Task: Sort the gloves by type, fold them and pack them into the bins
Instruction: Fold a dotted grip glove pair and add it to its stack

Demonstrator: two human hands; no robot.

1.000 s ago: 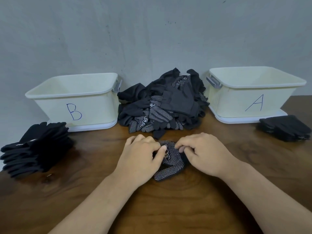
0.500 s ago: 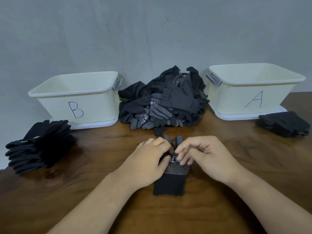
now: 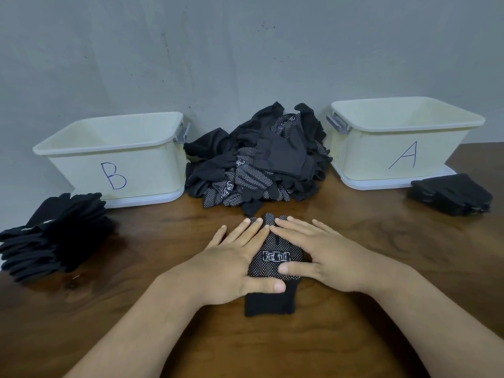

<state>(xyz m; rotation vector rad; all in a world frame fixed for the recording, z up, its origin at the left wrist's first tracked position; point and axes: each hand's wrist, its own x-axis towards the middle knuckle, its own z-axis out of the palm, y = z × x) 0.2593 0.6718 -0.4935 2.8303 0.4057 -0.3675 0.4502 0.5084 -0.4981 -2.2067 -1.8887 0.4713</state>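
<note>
Black dotted glove (image 3: 275, 257) lies flat on the desk (image 3: 272, 350), pressed under the left hand (image 3: 234, 264) and right hand (image 3: 327, 257), fingers (image 3: 289, 227) straight, gripping nothing. Smoothing seems in hand; next likely needs a pinch to fold it over.

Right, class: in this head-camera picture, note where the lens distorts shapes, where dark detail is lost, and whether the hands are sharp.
Head view: wide-angle splays bin B and bin A outward; the black stack at left merges into one dark mass; light is soft, shadows faint; left hand, right hand and the dotted glove are sharp.
</note>
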